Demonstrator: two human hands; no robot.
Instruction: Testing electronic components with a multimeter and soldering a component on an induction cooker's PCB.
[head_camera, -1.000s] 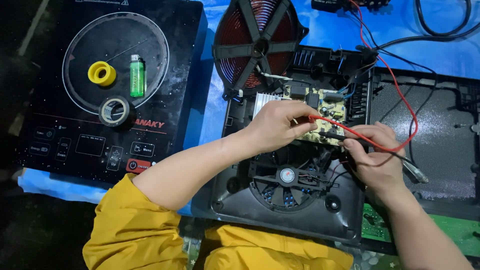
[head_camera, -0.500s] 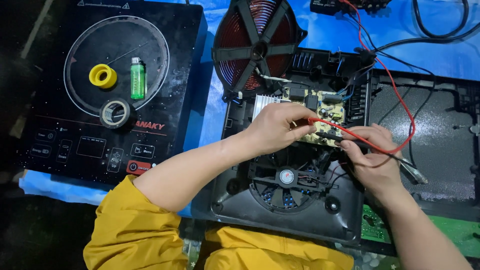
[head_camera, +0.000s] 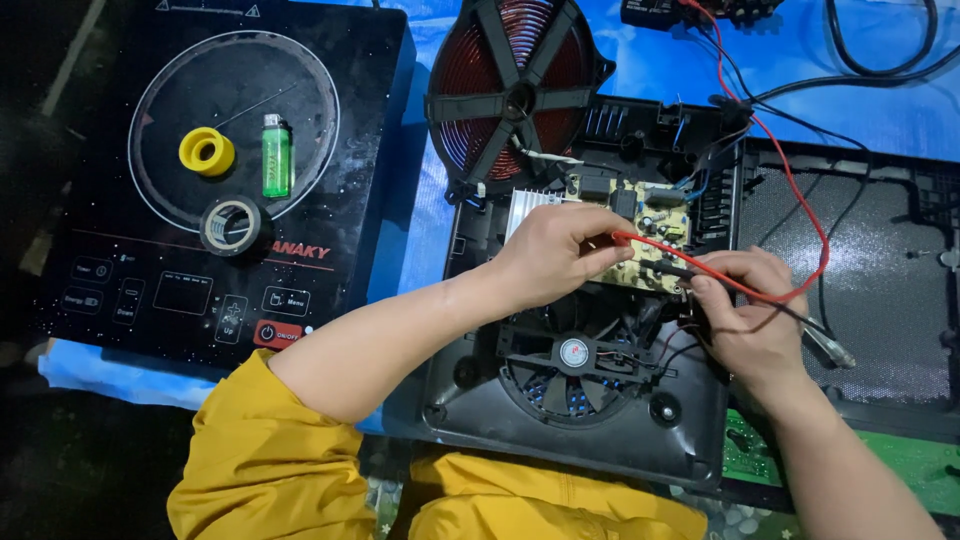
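My left hand (head_camera: 556, 255) rests over the yellowish circuit board (head_camera: 650, 215) inside an opened black cooker base (head_camera: 560, 420) and pinches a red probe (head_camera: 640, 240) with its red lead (head_camera: 800, 200). Just to the right, my right hand (head_camera: 748, 312) grips a black probe (head_camera: 672, 270) whose tip points at the board's lower edge. Below both hands sits a black cooling fan (head_camera: 572, 362). A red copper coil (head_camera: 515, 95) is flipped up above the board.
A black glass cooktop panel (head_camera: 110, 230) lies at left, carrying a yellow solder spool (head_camera: 207, 152), a green lighter (head_camera: 276, 155) and a tape roll (head_camera: 230, 226). Another black housing (head_camera: 880, 290) lies right. Black cables (head_camera: 880, 60) cross the blue sheet (head_camera: 640, 70). Yellow trousers (head_camera: 270, 470) show below.
Both hands stay on the board with the probes; only a slight camera shift shows.
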